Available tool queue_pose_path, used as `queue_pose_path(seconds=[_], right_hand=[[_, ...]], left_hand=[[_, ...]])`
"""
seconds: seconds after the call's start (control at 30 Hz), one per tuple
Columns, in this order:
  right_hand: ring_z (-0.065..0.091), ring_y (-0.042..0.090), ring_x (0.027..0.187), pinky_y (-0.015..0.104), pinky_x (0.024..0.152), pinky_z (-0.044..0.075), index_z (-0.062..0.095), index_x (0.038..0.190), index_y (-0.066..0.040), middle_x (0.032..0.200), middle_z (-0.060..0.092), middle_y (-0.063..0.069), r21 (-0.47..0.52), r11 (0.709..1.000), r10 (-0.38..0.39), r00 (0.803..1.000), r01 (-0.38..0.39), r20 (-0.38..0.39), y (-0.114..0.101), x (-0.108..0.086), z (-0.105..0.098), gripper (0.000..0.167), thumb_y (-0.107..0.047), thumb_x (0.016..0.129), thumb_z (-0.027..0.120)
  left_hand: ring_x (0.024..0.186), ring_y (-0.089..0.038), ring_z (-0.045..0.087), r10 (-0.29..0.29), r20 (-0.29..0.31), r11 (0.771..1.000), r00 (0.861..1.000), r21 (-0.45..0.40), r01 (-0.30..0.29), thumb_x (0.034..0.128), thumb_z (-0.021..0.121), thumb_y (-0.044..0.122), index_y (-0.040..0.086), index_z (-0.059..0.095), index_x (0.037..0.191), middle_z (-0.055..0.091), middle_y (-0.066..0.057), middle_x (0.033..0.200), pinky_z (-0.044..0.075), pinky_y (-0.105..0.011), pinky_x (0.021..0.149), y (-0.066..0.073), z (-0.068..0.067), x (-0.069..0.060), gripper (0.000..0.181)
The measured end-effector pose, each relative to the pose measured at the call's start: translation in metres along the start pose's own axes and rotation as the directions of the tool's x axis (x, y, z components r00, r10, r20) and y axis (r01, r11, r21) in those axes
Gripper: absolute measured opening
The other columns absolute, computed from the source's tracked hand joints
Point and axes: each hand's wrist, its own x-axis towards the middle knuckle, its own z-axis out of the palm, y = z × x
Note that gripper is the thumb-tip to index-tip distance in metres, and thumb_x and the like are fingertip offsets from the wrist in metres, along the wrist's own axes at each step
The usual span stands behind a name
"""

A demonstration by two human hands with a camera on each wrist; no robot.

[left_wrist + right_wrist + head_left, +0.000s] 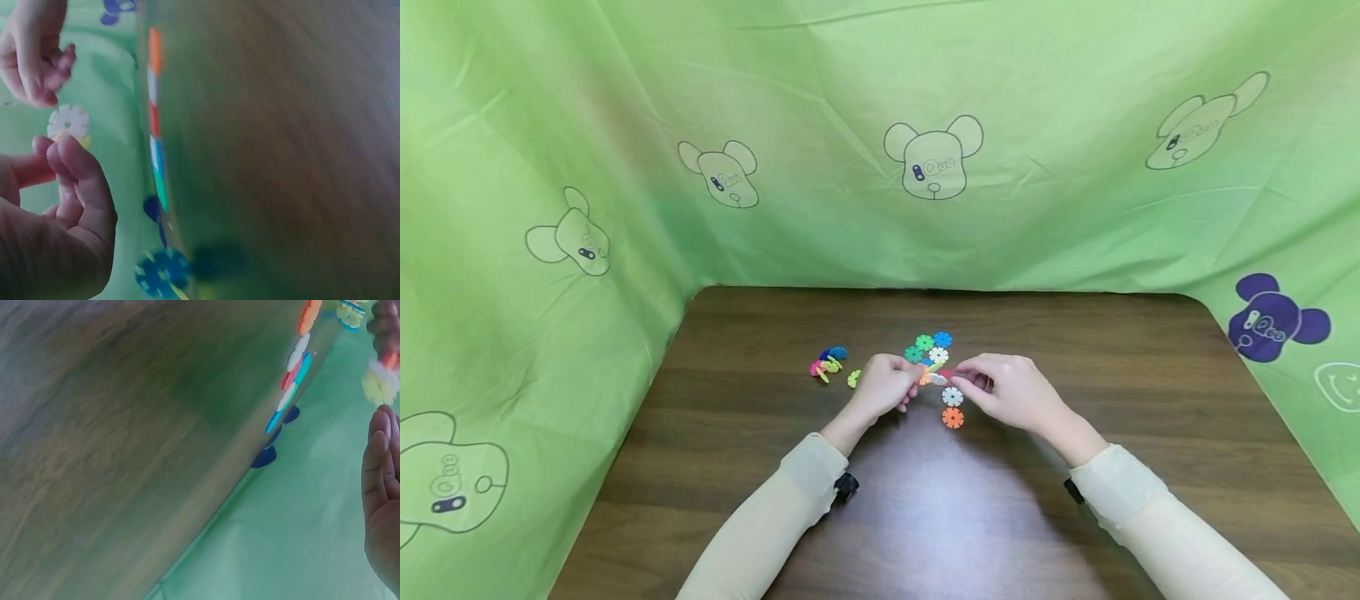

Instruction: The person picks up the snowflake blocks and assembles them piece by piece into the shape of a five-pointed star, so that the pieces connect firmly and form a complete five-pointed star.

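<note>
My left hand [883, 387] [75, 215] pinches an orange disc between thumb and fingertips, held above the table; a white notched disc [69, 122] and a yellow one [378, 387] stand with it. Close by on the right is my right hand [1018, 392] [384, 481], its fingers fairly straight in the right wrist view. In the left wrist view a small gap separates it from the white disc. Beneath the hands lies a group of flat discs, among them green [924, 342], blue [942, 339], white [952, 396] and orange [952, 417].
Left of my left hand, a small pile of blue, pink and yellow discs [831, 364] lies on the brown wooden table [737, 417]. A single yellow-green disc [853, 379] is beside that hand. Green cloth [820, 217] with bear-head drawings hangs behind and at both sides.
</note>
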Motion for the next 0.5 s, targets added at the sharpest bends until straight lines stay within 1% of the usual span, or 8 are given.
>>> queue_pose_path(seconds=[0.07,0.13,0.2,0.3,0.43,0.5], right_hand=[[0.058,0.002,0.065,0.025,0.057,0.053,0.078,0.096,-0.009,0.079,0.068,-0.010,-0.015,0.999,0.031,1.000,-0.031,0.007,0.002,-0.001,-0.002,0.012,-0.014,0.086,0.081],[0.057,0.001,0.065,0.025,0.058,0.052,0.078,0.095,-0.010,0.079,0.068,-0.010,-0.030,0.998,0.051,0.999,-0.051,0.012,0.005,-0.002,-0.003,0.008,-0.013,0.087,0.080],[0.055,0.001,0.065,0.025,0.057,0.051,0.078,0.094,-0.011,0.078,0.067,-0.011,-0.041,0.997,0.066,0.998,-0.065,0.020,0.008,-0.002,-0.005,0.006,-0.012,0.088,0.078],[0.052,0.001,0.064,0.025,0.057,0.049,0.078,0.092,-0.012,0.077,0.065,-0.011,-0.059,0.994,0.090,0.996,-0.088,0.030,0.012,-0.003,-0.006,0.004,-0.010,0.089,0.076],[0.050,0.002,0.063,0.026,0.056,0.047,0.078,0.091,-0.011,0.076,0.064,-0.011,-0.065,0.990,0.125,0.991,-0.122,0.055,0.014,-0.004,-0.007,0.005,-0.008,0.090,0.074],[0.050,0.001,0.063,0.026,0.056,0.047,0.078,0.091,-0.011,0.075,0.063,-0.012,-0.062,0.989,0.138,0.988,-0.134,0.066,0.015,-0.005,-0.008,0.006,-0.007,0.090,0.074]], left_hand=[[0.047,-0.011,0.054,-0.017,-0.016,0.994,1.000,0.106,0.019,0.1006,0.069,0.028,0.007,0.071,0.078,0.062,-0.001,0.062,0.054,-0.028,0.046,-0.005,-0.007,0.001,0.031],[0.045,-0.011,0.055,-0.023,-0.022,0.981,0.999,0.193,0.027,0.1002,0.069,0.030,0.008,0.071,0.075,0.063,-0.001,0.060,0.054,-0.030,0.046,-0.011,-0.015,0.002,0.033],[0.043,-0.013,0.057,-0.022,-0.026,0.961,0.999,0.277,0.029,0.1000,0.069,0.032,0.009,0.070,0.073,0.064,-0.001,0.059,0.054,-0.031,0.046,-0.015,-0.022,0.004,0.035],[0.042,-0.015,0.059,0.006,-0.035,0.930,0.999,0.367,0.007,0.0996,0.069,0.031,0.011,0.068,0.071,0.062,-0.001,0.056,0.053,-0.030,0.045,-0.019,-0.032,0.007,0.035],[0.039,-0.016,0.059,0.040,-0.038,0.864,0.998,0.503,-0.016,0.0999,0.067,0.030,0.014,0.057,0.058,0.051,0.003,0.046,0.049,-0.030,0.041,-0.022,-0.042,0.010,0.046],[0.037,-0.016,0.059,0.044,-0.032,0.821,0.999,0.571,-0.018,0.1004,0.065,0.032,0.014,0.052,0.053,0.047,0.003,0.043,0.048,-0.030,0.041,-0.022,-0.046,0.011,0.053]])
